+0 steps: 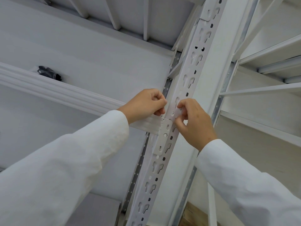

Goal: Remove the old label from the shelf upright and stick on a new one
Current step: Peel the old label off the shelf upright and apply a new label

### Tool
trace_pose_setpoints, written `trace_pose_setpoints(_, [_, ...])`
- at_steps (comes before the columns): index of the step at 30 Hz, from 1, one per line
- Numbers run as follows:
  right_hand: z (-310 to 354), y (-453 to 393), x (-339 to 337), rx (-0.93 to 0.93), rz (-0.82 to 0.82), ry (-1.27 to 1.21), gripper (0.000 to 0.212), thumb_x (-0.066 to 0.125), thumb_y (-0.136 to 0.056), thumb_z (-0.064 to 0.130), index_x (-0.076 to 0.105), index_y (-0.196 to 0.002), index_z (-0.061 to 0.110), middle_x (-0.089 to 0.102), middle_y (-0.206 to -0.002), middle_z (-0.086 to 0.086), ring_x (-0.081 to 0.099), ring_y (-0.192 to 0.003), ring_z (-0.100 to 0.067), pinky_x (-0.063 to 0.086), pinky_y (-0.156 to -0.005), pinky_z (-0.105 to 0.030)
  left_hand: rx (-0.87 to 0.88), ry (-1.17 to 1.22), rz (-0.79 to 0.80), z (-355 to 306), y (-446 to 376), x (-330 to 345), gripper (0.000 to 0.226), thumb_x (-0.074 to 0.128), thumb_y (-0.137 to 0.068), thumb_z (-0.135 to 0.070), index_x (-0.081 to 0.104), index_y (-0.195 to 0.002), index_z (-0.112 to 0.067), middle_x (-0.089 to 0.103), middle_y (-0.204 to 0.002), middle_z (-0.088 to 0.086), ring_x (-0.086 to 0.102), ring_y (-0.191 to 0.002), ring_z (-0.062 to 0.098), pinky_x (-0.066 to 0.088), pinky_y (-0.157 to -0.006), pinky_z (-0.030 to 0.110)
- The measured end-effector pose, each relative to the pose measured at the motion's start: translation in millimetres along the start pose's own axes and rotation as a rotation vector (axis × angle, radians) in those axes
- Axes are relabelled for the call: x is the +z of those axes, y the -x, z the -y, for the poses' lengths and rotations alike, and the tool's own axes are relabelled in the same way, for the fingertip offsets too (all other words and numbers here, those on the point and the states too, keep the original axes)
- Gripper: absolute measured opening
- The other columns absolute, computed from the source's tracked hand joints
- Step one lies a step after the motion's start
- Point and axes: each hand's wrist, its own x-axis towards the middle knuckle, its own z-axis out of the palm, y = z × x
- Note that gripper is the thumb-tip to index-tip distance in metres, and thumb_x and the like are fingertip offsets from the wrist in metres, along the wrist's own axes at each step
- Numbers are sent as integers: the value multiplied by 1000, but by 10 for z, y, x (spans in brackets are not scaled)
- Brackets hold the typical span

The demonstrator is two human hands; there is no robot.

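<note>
A white slotted shelf upright (189, 75) runs diagonally through the middle of the view. A small white label (174, 113) lies across its face, just above the beam's connector bracket (164, 136). My left hand (145, 104) pinches the label's left end against the upright's edge. My right hand (195, 123) pinches its right end with thumb and fingers. Both hands touch the upright. Any print on the label is too small to read, and my fingers hide its ends.
A ribbed white shelf beam (57, 90) joins the upright from the left. A dark bagged item (48, 72) lies on that shelf. More white shelving (267, 59) stands to the right. A brown wooden surface (193, 214) shows at the bottom.
</note>
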Motion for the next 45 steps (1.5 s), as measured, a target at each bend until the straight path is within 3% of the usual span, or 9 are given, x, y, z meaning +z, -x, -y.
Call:
trace_pose_setpoints(6, [2, 4, -62, -20, 60, -1, 21, 62, -80, 14, 52, -98, 15, 45, -84, 6, 49, -74, -15, 45, -65, -29, 5, 6, 0, 3, 2, 6, 16, 54, -91, -13, 55, -75, -14, 65, -61, -2, 60, -53, 8, 47, -56, 13])
trace_pose_setpoints(12, [3, -9, -7, 13, 24, 4, 20, 58, -78, 5, 50, -94, 14, 46, -82, 6, 48, -73, -18, 39, -64, -29, 5, 4, -8, -1, 16, 11, 17, 53, -90, -11, 55, -74, -15, 64, -60, -1, 59, -53, 7, 47, -56, 13])
trace_pose_setpoints(16, [-5, -12, 3, 21, 1, -1, 19, 56, -79, 3, 48, -91, 16, 49, -79, 3, 51, -70, -21, 46, -63, -36, 6, -3, -4, -2, 18, 13, 17, 53, -90, -12, 55, -74, -15, 64, -61, -1, 59, -54, 8, 47, -57, 13])
trace_pose_setpoints(23, [-57, 0, -89, -49, 73, -17, 21, 63, -78, 15, 51, -95, 18, 52, -82, 3, 51, -72, -16, 51, -67, -38, 8, 6, -3, 3, 10, 4, 16, 53, -90, -13, 55, -74, -15, 64, -61, -1, 59, -52, 4, 46, -54, 12])
trace_pose_setpoints(30, [-19, -33, -144, -63, 127, 44, 16, 61, -80, 13, 51, -92, 16, 50, -79, 5, 49, -69, -16, 46, -64, -33, -2, -13, -6, 4, 15, 9, 17, 54, -90, -15, 54, -74, -17, 65, -62, -2, 60, -56, 7, 46, -58, 15])
trace_pose_setpoints(35, [-3, -56, -105, -37, 76, 72, 15, 54, -80, 6, 53, -93, 15, 44, -75, 10, 48, -66, -17, 47, -61, -35, -1, -12, -7, 2, 20, 19, 17, 55, -90, -13, 55, -73, -16, 64, -60, -2, 60, -57, 10, 47, -62, 19])
trace_pose_setpoints(39, [-27, -29, -132, 50, 0, -73, 8, 59, -82, 19, 54, -87, 23, 53, -71, 10, 52, -67, -12, 46, -60, -29, 16, 42, 54, -1, 39, -4, 14, 61, -87, -14, 60, -73, -16, 64, -58, -6, 59, -55, 6, 48, -61, 16])
trace_pose_setpoints(42, [22, -46, -150, 167, -108, -248, 6, 63, -83, 24, 58, -81, 21, 57, -70, 7, 50, -63, -10, 41, -58, -24, 39, 79, 128, -32, 68, -13, 7, 68, -81, -13, 68, -76, -17, 66, -64, -3, 59, -58, 2, 49, -62, 12])
trace_pose_setpoints(45, [84, -53, -129, 198, -85, -305, 11, 64, -83, 25, 61, -75, 19, 60, -71, 4, 49, -63, -9, 41, -58, -24, 45, 85, 152, -32, 74, -9, 9, 71, -78, -12, 72, -80, -20, 69, -67, -4, 61, -65, 3, 51, -70, 14])
